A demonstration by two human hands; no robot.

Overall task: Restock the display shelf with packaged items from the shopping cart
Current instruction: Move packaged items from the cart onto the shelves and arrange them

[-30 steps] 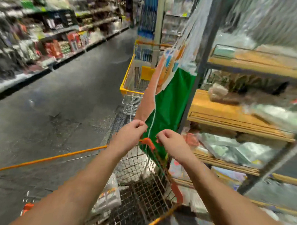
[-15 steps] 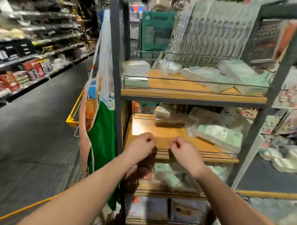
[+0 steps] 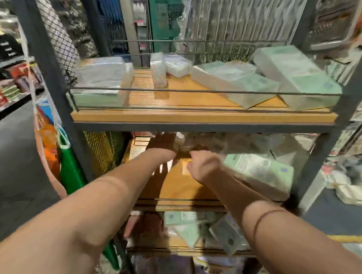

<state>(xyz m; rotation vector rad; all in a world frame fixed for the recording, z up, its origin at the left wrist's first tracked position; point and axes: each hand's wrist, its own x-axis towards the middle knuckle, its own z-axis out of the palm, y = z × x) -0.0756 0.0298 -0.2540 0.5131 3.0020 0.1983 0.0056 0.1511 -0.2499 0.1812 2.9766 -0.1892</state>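
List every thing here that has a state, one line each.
Left hand: reaching into the middle shelf, fingers blurred.
Right hand: fingers curled, over the middle shelf.
Top shelf: partly stocked, bare in the centre.
Green packs: lying flat, right side.

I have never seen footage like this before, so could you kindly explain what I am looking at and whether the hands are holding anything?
There is no machine here. A person wears a camera on the head, so the single picture looks forward and down along their own bare arms. They stand at a display shelf with wooden boards in a dark metal frame. The top board carries clear-wrapped packs, some pale green. Both hands reach into the middle level. The left hand sits in shadow, so its grip cannot be made out. The right hand has curled fingers; whether it pinches anything is too blurred to tell. Another green pack lies right of it.
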